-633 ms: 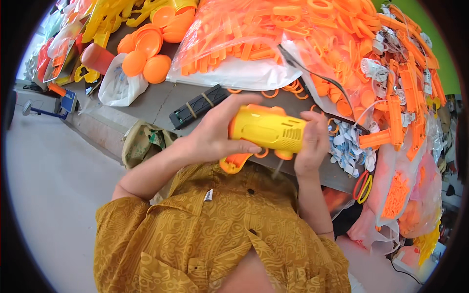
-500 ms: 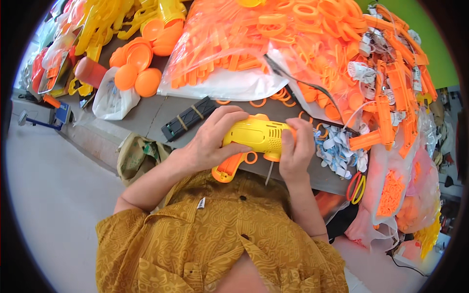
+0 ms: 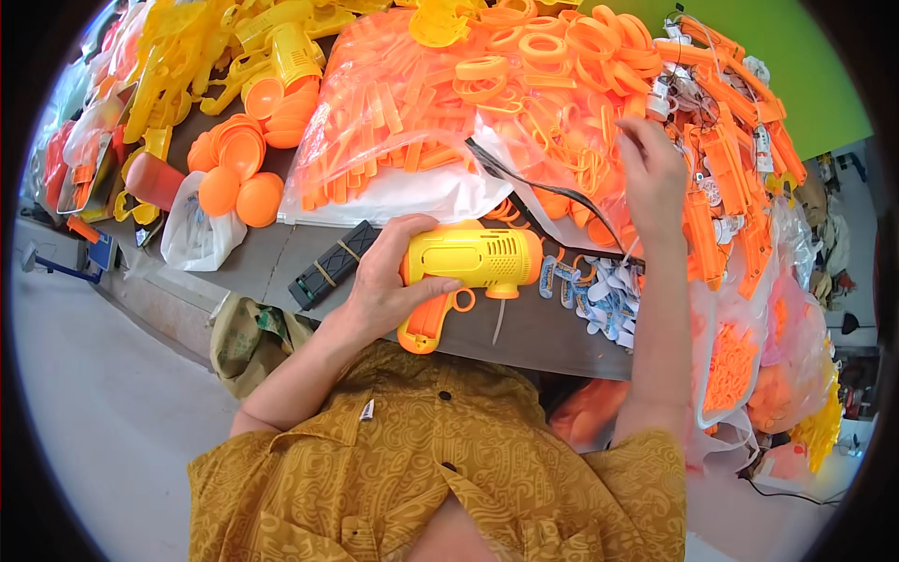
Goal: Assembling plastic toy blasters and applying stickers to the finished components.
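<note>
The left hand (image 3: 379,286) grips a yellow toy gun (image 3: 468,262) by its rear, holding it just above the desk (image 3: 281,258) near picture centre, its orange handle (image 3: 426,323) pointing down. A moment ago both hands clasped this toy; now the right hand (image 3: 651,173) has let go and reaches up toward two o'clock, fingers loosely curled over the heap of orange parts (image 3: 562,84). Whether it pinches anything I cannot tell. The toy now rests in one hand alone. A black block (image 3: 332,265) lies at nine o'clock from the toy.
</note>
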`<state>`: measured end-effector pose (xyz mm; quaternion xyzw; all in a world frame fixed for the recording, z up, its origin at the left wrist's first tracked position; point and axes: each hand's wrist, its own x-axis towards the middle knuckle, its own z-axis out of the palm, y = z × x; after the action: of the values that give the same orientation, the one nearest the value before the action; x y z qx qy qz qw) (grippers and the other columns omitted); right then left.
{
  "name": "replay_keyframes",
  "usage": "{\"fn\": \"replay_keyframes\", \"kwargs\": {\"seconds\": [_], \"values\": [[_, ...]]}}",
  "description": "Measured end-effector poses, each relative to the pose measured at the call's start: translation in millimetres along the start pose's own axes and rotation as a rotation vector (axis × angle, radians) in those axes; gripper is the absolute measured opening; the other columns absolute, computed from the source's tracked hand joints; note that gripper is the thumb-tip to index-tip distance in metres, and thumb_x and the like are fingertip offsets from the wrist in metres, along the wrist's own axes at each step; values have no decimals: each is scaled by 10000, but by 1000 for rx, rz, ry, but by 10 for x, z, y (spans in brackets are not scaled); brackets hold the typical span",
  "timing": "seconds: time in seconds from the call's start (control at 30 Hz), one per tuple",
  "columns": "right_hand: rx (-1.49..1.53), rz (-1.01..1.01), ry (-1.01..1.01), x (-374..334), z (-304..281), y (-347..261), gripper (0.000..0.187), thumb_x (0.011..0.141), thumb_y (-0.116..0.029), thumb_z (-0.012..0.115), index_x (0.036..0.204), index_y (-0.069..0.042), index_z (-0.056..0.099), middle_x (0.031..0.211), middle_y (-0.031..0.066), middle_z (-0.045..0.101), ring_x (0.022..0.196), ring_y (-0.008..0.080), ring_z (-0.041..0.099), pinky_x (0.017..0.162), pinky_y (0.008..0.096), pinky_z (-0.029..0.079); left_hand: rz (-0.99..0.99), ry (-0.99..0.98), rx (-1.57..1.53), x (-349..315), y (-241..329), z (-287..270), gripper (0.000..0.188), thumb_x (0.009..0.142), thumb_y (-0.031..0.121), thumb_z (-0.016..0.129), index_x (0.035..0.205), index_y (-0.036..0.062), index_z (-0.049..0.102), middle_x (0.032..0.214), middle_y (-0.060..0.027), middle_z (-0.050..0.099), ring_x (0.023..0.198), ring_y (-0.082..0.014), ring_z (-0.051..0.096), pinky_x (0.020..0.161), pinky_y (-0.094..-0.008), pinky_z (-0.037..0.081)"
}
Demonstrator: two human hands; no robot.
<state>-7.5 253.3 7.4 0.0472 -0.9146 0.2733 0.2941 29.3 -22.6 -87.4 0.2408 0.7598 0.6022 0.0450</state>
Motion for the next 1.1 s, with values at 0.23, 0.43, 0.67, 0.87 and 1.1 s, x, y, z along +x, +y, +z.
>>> {"fn": "replay_keyframes", "kwargs": {"seconds": [0.23, 0.43, 0.67, 0.87, 1.1], "values": [[-449, -454, -119, 573, 529, 103, 136, 753, -80, 566, 877, -36, 597, 820, 86, 524, 870, 267, 508, 756, 347, 422, 115, -29, 75, 47, 27, -25, 551, 671, 128, 742, 1126, 8, 456, 1096, -109, 478, 1003, -192, 491, 856, -294, 402], [-400, -425, -152, 650, 642, 176, 68, 741, -92, 572, 773, -32, 579, 801, 83, 517, 852, 262, 503, 735, 349, 422, 134, 10, 68, 47, -6, -27, 552, 659, 205, 749, 1102, 22, 475, 1073, -138, 496, 979, -273, 522, 832, -331, 427], [-359, -417, -153, 621, 529, 239, 75, 738, -88, 551, 772, -27, 577, 806, 97, 526, 837, 265, 507, 730, 360, 412, 133, -13, 60, 17, 14, -47, 557, 670, 206, 740, 1112, 11, 462, 1070, -148, 495, 974, -280, 523, 825, -335, 428], [-378, -435, -158, 685, 579, 197, 100, 767, -96, 528, 828, -21, 554, 769, 113, 527, 759, 278, 517, 710, 355, 415, 153, -9, 71, 26, -7, -40, 554, 678, 196, 744, 1119, 15, 462, 1045, -110, 507, 968, -199, 507, 843, -292, 399], [-161, -348, -228, 584, 543, 61, 109, 831, -115, 481, 832, -6, 476, 735, 133, 525, 684, 276, 512, 632, 330, 404, 139, -21, 46, 43, -1, -54, 551, 681, 195, 743, 1116, 5, 463, 1055, -104, 504, 971, -193, 508, 845, -289, 400]]}}
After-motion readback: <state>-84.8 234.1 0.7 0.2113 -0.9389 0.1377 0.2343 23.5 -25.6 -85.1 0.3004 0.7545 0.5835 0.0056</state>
